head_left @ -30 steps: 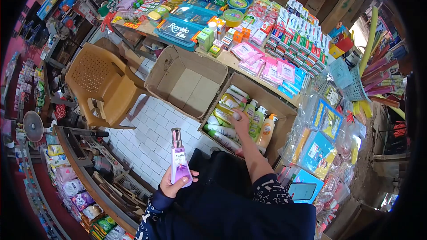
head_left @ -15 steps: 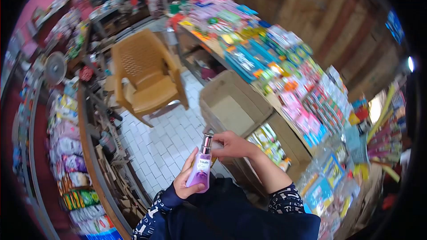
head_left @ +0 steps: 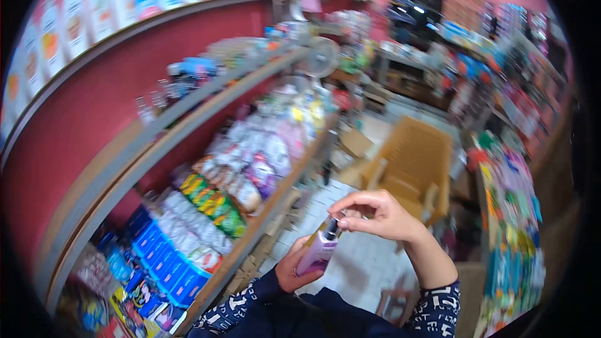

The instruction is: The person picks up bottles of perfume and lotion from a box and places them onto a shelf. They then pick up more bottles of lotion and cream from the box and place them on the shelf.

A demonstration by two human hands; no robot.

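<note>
Two hands now meet at the purple bottle (head_left: 318, 253): the left hand (head_left: 293, 270) clasps its body while the right hand (head_left: 375, 214), earlier in the box, pinches its cap.

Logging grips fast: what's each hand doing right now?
Left hand: closed around the purple bottle.
Right hand: fingertips pinched at the bottle's top; blur hides what they grip.
</note>
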